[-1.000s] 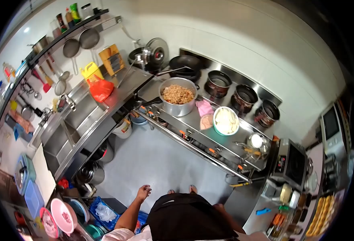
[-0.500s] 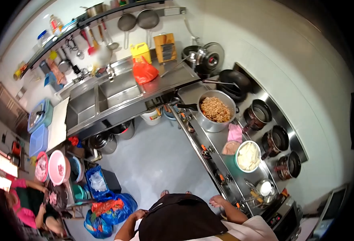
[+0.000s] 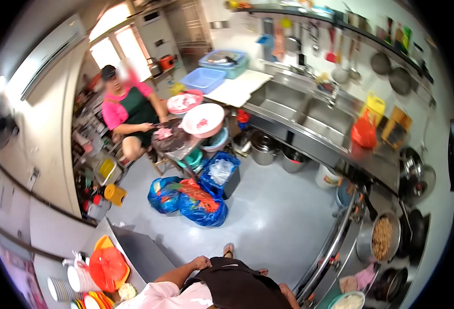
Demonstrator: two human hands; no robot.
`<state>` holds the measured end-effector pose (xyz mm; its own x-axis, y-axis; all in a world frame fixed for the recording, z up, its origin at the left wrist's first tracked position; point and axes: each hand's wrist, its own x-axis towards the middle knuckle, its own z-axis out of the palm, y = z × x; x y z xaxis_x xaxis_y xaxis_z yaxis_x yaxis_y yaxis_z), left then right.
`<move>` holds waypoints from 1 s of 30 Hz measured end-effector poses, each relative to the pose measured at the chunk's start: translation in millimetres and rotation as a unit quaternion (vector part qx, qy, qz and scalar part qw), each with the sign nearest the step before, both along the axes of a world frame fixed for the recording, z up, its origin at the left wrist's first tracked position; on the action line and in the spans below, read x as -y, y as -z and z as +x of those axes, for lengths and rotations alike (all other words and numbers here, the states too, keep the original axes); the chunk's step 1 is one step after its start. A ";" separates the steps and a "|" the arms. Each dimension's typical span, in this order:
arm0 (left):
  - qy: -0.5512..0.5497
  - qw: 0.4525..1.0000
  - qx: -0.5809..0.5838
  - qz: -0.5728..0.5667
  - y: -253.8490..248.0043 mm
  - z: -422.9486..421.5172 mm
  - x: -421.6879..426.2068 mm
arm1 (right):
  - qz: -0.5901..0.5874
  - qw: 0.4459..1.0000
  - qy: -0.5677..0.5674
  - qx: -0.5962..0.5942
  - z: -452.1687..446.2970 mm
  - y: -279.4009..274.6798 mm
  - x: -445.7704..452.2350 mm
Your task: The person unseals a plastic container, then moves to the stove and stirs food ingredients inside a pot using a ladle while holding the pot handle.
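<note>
My left hand [image 3: 201, 262] is curled closed at the left edge of the dark apron [image 3: 239, 280] I wear. What its fingers hold, if anything, is hidden. My right hand [image 3: 284, 289] hangs low at the apron's right side, mostly out of sight, so its fingers cannot be made out. Nearest on the right is the steel stove counter. On it stand a large pot of brown nuts or beans [image 3: 382, 238] and a bowl of pale pieces [image 3: 349, 301], with a pink cloth [image 3: 365, 276] between them.
Blue plastic bags [image 3: 206, 206] sit on the floor ahead. Beyond them a seated person [image 3: 134, 110] in pink works with meat at a cutting board [image 3: 178, 139]. A steel sink [image 3: 330, 118] runs along the far wall. Stacked bowls and a red bag [image 3: 108, 268] are at lower left.
My view has swung left, bringing the seated person and the lower-left counter into fuller sight. The stove has shifted to the right edge. My right hand, open before, is now mostly hidden.
</note>
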<state>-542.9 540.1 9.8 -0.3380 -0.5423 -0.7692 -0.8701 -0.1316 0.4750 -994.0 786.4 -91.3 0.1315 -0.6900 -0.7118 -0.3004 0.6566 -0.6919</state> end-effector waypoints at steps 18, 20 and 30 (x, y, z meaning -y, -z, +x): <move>-0.410 0.909 -0.054 -0.055 68.9 151.1 -23.3 | 0.056 0.991 -0.040 -0.118 101.5 -36.7 194.4; -0.433 0.896 -0.059 -0.077 81.1 180.0 -35.2 | 0.041 0.990 -0.074 -0.115 123.6 -34.6 218.9; -0.566 0.824 0.001 0.004 102.6 280.9 -87.1 | -0.205 0.927 -0.313 -0.034 155.5 34.1 337.8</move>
